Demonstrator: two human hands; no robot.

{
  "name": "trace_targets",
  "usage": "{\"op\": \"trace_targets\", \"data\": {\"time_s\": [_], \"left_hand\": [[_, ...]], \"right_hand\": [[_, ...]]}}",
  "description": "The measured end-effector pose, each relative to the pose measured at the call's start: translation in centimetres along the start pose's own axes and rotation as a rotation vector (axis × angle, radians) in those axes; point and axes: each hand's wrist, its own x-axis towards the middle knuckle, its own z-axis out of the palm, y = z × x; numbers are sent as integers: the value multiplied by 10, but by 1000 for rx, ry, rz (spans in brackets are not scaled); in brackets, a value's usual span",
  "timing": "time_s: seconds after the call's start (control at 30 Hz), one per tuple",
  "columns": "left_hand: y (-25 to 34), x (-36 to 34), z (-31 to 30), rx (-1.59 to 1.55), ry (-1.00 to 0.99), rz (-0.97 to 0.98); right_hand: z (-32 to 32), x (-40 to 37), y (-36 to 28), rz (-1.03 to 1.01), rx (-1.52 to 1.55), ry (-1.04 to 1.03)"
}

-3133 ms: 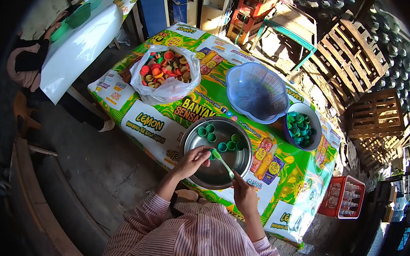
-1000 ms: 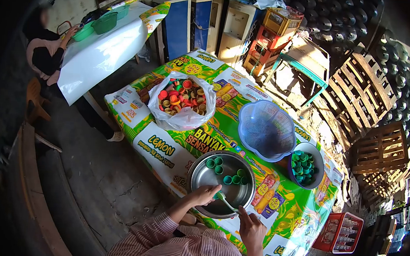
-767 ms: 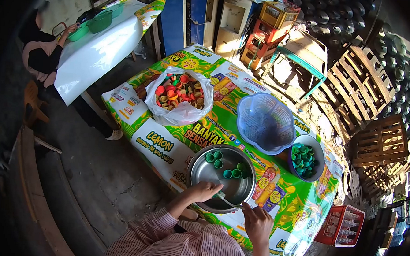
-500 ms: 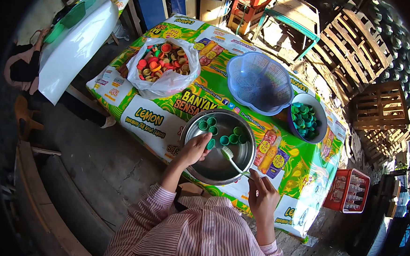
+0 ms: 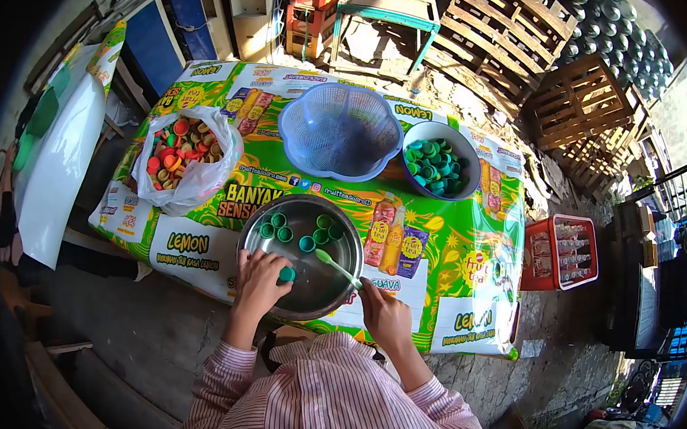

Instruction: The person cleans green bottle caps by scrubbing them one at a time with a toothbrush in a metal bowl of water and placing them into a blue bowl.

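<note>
A steel basin (image 5: 339,281) stands near the front edge of the table, with several green caps (image 5: 307,244) lying in its far half. My left hand (image 5: 259,282) is over the basin's left rim, its fingers closed on a single green cap (image 5: 287,274). In my right hand (image 5: 384,315), at the basin's right rim, is the handle of a pale green toothbrush (image 5: 339,268). The brush's head points left over the basin, with its bristles not visible.
Behind the basin stands a blue plastic basket (image 5: 338,167). A bowl (image 5: 471,187) of green caps is right of it. A plastic bag (image 5: 218,177) of red and yellow caps lies left. A red crate (image 5: 541,262) stands beyond the table's right side. At far left, part of a person shows.
The view has turned, shifting the table's things left. My left hand has turned over and moved to the basin's left rim with the cap. The toothbrush has rolled, its bristles now out of sight.
</note>
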Motion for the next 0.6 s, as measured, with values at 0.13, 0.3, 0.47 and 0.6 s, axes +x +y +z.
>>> {"op": "trace_targets", "data": {"time_s": [0.13,0.3,0.47,0.6], "left_hand": [[15,9,-25,-248,176,-76],[-1,13,1,-151,133,-74],[27,13,10,-467,180,-51],[38,-6,30,-481,180,-102]], "right_hand": [[-8,7,-5,16,22,20],[12,19,15,82,41,38],[14,35,-5,264,719,-61],[17,40,-22,169,437,-199]]}}
